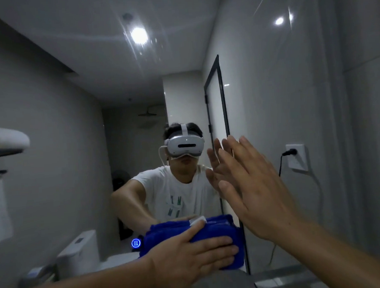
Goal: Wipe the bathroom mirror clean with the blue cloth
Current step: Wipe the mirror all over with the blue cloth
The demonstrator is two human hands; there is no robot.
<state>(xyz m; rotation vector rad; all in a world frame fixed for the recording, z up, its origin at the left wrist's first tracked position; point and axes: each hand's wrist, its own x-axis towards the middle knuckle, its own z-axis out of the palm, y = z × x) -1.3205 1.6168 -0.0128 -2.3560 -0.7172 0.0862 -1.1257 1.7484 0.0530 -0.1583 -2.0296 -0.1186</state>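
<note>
The bathroom mirror (118,86) fills most of the view and shows a person's reflection. A folded blue cloth (214,230) lies flat against the lower part of the glass. My left hand (191,252) presses on the cloth with straight, spread fingers. My right hand (253,184) is raised with its fingers straight, its fingertips at the glass just above and right of the cloth, where they meet their own reflection. Streaks and specks show on the glass near the reflected ceiling light (139,34).
A wall socket (296,157) with a black plug and hanging cable sits on the tiled wall right of the mirror. A shelf with a white towel (4,139) juts out at the left. A small blue lit button (135,243) glows on the mirror beside the cloth.
</note>
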